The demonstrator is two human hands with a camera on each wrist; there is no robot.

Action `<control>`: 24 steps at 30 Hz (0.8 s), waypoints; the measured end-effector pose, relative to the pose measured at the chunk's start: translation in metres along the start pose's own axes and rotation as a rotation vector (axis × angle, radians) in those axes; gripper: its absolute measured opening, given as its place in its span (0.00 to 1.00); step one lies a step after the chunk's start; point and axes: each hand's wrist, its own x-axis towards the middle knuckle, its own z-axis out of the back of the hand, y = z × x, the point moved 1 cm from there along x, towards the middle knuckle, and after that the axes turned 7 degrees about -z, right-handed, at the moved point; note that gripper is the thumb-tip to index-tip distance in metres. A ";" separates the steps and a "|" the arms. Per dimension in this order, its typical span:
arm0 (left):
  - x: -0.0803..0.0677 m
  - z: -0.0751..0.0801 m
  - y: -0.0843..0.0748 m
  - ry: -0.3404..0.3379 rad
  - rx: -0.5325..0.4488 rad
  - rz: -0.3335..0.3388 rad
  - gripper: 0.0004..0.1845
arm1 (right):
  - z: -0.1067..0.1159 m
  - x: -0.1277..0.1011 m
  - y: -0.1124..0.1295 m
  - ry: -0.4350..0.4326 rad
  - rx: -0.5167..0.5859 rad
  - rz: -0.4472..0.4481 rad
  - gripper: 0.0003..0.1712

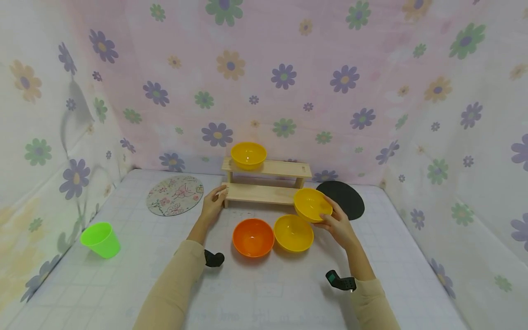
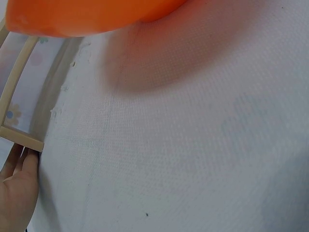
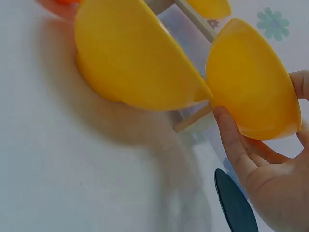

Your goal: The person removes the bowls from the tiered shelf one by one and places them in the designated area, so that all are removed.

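Note:
My right hand point(image 1: 336, 224) grips a yellow bowl point(image 1: 312, 204) by its rim, held tilted just off the right end of the wooden two-step shelf point(image 1: 264, 183). In the right wrist view the thumb point(image 3: 231, 140) and fingers wrap that bowl point(image 3: 253, 96). My left hand point(image 1: 214, 204) rests with straight fingers against the left end of the shelf's lower step; the left wrist view shows its fingers point(image 2: 19, 186) touching the shelf corner point(image 2: 24, 140). Another yellow bowl point(image 1: 248, 155) sits on the top step. An orange bowl point(image 1: 253, 237) and a yellow bowl point(image 1: 293, 233) stand on the table in front.
A green cup point(image 1: 101, 239) lies tilted at the left. A round floral mat point(image 1: 174, 195) lies left of the shelf and a black round mat point(image 1: 341, 198) behind my right hand. Flowered cloth walls close in the white table point(image 1: 264, 293) on three sides.

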 end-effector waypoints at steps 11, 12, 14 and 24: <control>-0.006 0.000 -0.015 0.008 -0.035 0.017 0.21 | 0.013 -0.015 -0.011 -0.004 0.076 0.018 0.36; -0.004 0.000 -0.012 0.005 -0.037 0.017 0.21 | 0.015 -0.017 -0.012 -0.007 0.077 0.019 0.36; -0.002 0.001 -0.005 0.003 -0.029 0.013 0.21 | 0.017 -0.020 -0.013 -0.013 0.083 0.014 0.36; 0.001 0.001 0.003 0.006 0.037 -0.012 0.21 | 0.029 -0.034 -0.025 -0.070 0.014 -0.067 0.37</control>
